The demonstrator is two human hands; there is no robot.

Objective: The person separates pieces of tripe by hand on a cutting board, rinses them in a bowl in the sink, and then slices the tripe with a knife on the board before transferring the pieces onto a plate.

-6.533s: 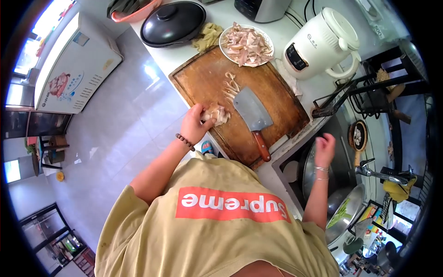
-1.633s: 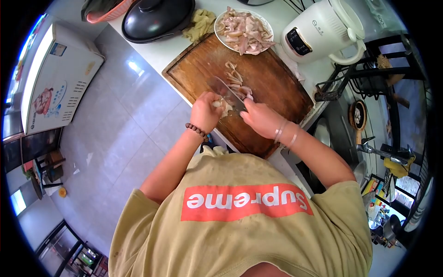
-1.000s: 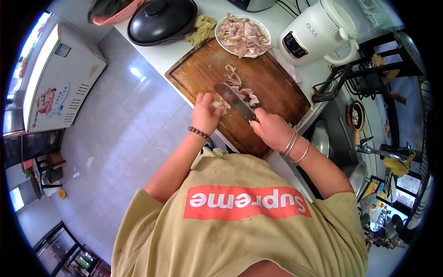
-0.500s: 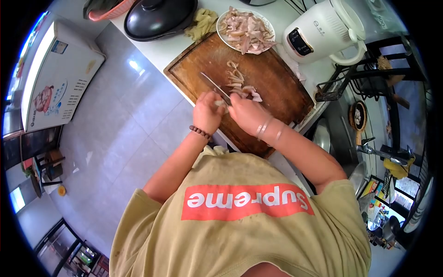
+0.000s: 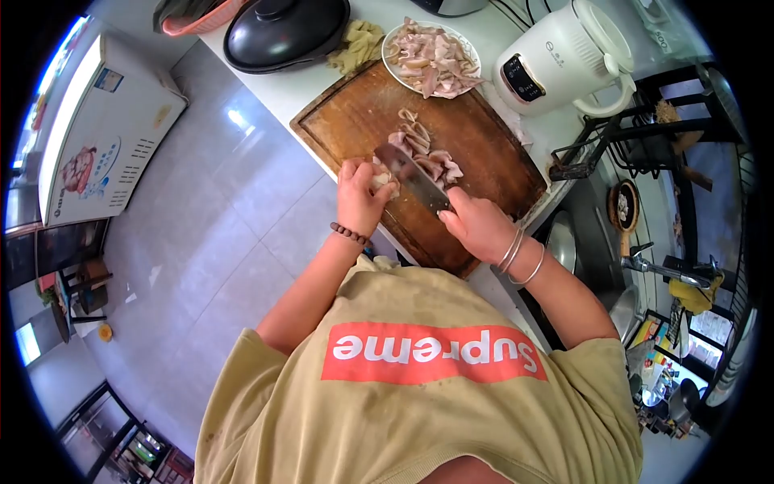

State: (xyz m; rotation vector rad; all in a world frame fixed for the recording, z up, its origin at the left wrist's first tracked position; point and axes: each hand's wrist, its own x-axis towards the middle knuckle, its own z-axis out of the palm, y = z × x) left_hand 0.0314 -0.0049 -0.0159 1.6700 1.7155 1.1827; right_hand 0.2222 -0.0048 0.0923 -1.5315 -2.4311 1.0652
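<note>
A wooden cutting board (image 5: 492, 161) lies on the counter. At its left edge my left hand (image 5: 360, 194) holds down a pale piece of meat (image 5: 386, 184), partly hidden by the fingers. The cleaver (image 5: 413, 179) is in my right hand (image 5: 476, 223), its blade tilted just right of that piece. Its handle is mostly covered by my fingers. Cut meat slices (image 5: 439, 165) lie on the far side of the blade, with thin curled strips (image 5: 414, 127) above them. A white plate (image 5: 387, 68) piled with sliced meat overlaps the board's far edge.
A black lidded pot (image 5: 284, 34) and a yellowish cloth (image 5: 357, 46) stand at the back left. The white electric kettle (image 5: 556, 60) is right of the plate. A black rack (image 5: 592, 153) and a sink (image 5: 584, 234) lie farther right.
The cleaver has swung from near upright to a tilt and moved right with my right hand. More slices lie beside the blade. My left hand stays on the piece.
</note>
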